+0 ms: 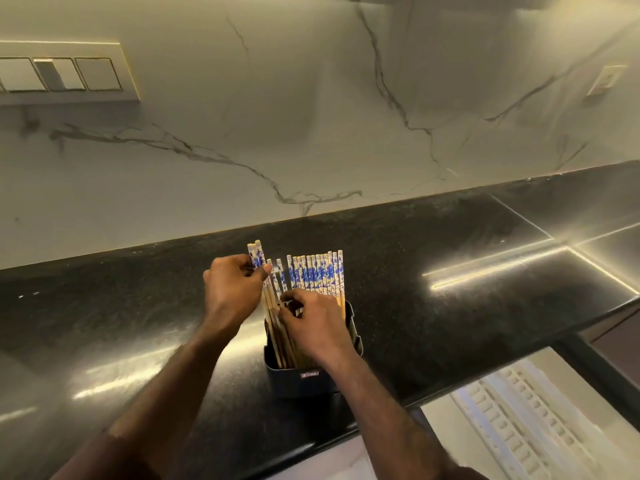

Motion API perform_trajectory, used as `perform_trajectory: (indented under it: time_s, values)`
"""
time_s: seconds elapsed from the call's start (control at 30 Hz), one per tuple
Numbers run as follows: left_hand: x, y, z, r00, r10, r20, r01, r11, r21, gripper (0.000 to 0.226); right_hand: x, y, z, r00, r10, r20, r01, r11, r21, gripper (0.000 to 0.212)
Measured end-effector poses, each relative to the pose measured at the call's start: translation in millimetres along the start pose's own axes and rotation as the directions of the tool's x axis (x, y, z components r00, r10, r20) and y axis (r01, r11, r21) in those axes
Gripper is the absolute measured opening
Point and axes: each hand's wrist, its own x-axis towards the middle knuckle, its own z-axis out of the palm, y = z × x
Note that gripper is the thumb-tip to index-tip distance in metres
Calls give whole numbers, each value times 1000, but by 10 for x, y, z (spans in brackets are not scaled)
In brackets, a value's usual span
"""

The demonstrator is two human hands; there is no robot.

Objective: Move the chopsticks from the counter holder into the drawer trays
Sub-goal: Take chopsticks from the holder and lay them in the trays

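Near the desk's (450, 258) front edge, the holder (277, 372) keeps chopsticks (318, 275) upright. The left hand (230, 292) pinches two lifted ones (257, 255); right hand (311, 323) fingers (289, 299) curl among the shafts, apparently separating more.

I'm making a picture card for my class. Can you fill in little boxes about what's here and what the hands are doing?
place: black counter, marble wall behind
holder: dark box on the counter
chopsticks: blue-and-white tops, standing in the holder
left hand: pinches a few chopsticks, raised above the rest
right hand: fingers curled among the chopstick shafts
drawer: open, lower right, pale trays, no chopsticks visible
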Motion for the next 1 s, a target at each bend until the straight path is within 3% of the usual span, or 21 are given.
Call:
perform_trajectory:
  time_s: [0.2, 0.4, 0.6, 0.77, 0.9, 1.0]
  values:
    - [53, 467, -201, 977, 5, 214, 79, 920, -384, 18, -57, -47, -168, 998, 46, 31, -54, 951, 304, 25]
    - [-35, 881, -160, 935, 60, 349, 140, 843, -520, 25, -337, -21, -593, 991, 75, 112, -130, 753, 645, 21]
    - [-357, 1060, 289, 866, 45, 497, 252, 820, -514, 17, -842, 307, -1086, 978, 126, 169, -208, 704, 679, 22]
    - [-752, 1126, 922, 794, 40, 606, 308, 833, -459, 16, -1331, 775, -1456, 959, 256, 122, -274, 722, 636, 19]
    - [-1175, 1104, 1550, 724, 1, 689, 388, 826, -409, 17, -1747, 1252, -1769, 903, 419, 100, -393, 707, 588, 18]
    - [-1579, 972, 2072, 661, -65, 748, 465, 818, -340, 19, -2112, 1660, -2055, 834, 530, 152, -510, 636, 579, 16]
